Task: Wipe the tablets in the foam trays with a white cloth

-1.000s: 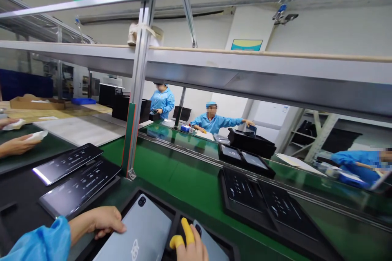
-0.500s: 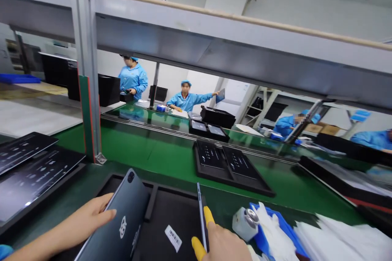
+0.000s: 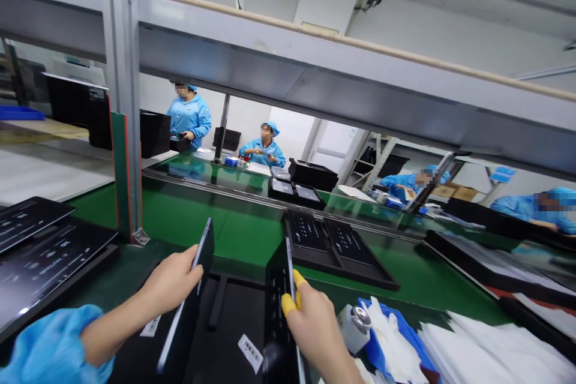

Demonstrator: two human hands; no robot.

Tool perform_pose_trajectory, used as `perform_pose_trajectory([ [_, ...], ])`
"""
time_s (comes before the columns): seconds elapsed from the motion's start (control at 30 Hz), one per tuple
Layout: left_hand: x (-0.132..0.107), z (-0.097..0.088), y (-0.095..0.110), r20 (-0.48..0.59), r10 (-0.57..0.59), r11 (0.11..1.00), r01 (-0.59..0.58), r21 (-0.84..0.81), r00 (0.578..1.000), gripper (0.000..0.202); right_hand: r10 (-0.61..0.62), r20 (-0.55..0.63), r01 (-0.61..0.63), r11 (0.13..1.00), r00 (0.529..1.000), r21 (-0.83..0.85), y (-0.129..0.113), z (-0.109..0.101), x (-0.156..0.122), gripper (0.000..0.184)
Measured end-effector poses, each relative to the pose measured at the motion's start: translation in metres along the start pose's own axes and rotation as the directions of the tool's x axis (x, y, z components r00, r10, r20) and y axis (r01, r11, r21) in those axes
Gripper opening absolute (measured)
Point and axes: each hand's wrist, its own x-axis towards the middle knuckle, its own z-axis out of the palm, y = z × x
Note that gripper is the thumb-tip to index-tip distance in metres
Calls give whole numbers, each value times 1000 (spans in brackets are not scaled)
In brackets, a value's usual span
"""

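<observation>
My left hand (image 3: pixel 173 281) is closed on the edge of a dark tablet (image 3: pixel 191 300), which stands tilted up on its long side. My right hand (image 3: pixel 312 324), with yellow finger cots on thumb and forefinger, grips a second tablet (image 3: pixel 279 306), also raised on edge with its dark screen facing left. Both tablets stand over a black two-pocket tray (image 3: pixel 234 324) at the near edge of the green belt (image 3: pixel 252 228). A white barcode label (image 3: pixel 250 353) lies in the tray's right pocket.
Two tablets lie screen-up in a tray at the left (image 3: pixel 40 252). Another black tray (image 3: pixel 333 246) sits on the belt ahead. A blue bin with white cloths and a small canister (image 3: pixel 360 324) stands to the right. An aluminium post (image 3: pixel 119 102) rises at left. Co-workers in blue sit across the line.
Both tablets were lifted out of the tray pockets and turned up onto their edges. My view swung right and down a little, and a co-worker across the line lowered an outstretched arm.
</observation>
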Motion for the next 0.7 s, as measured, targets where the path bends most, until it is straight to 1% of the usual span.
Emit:
perform_pose_trajectory([
  [0.1, 11, 11, 8, -4, -13, 999, 13, 50, 1000, 23, -17, 6, 17, 1000, 1000, 8, -20, 10, 19, 36],
  [0.17, 13, 14, 10, 3, -20, 997, 20, 71, 1000, 22, -25, 21, 25, 1000, 999, 7, -28, 15, 27, 39],
  [0.27, 20, 13, 12, 16, -21, 996, 20, 90, 1000, 29, -21, 28, 22, 1000, 999, -21, -36, 16, 36, 54],
  [0.33, 30, 11, 12, 22, -29, 994, 26, 106, 999, 33, 3, 43, -1, 999, 999, -50, -40, 13, 44, 66],
  [0.37, 36, 11, 12, 24, -40, 992, 37, 118, 999, 34, 13, 61, -9, 998, 998, -58, -42, 12, 50, 68],
  [0.4, 42, 10, 11, 29, -57, 990, 53, 133, 998, 35, 13, 90, -8, 998, 996, -54, -43, 11, 56, 65],
  [0.47, 55, 9, 9, 45, -94, 983, 86, 160, 995, 36, -21, 153, 21, 1000, 988, -1, -43, 13, 66, 43],
  [0.53, 64, 6, 8, 65, -124, 978, 111, 177, 990, 37, -46, 185, 31, 996, 982, 88, -38, 16, 72, 22],
  [0.57, 65, 3, 8, 71, -129, 977, 115, 181, 989, 37, -45, 182, 21, 991, 982, 130, -35, 17, 73, 18],
  [0.63, 63, -3, 9, 57, -121, 978, 109, 180, 991, 38, -18, 142, -10, 980, 990, 198, -26, 16, 70, 17],
  [0.7, 52, -10, 13, -2, -85, 982, 84, 170, 996, 38, 10, 74, -27, 972, 997, 233, -17, 12, 60, 17],
])
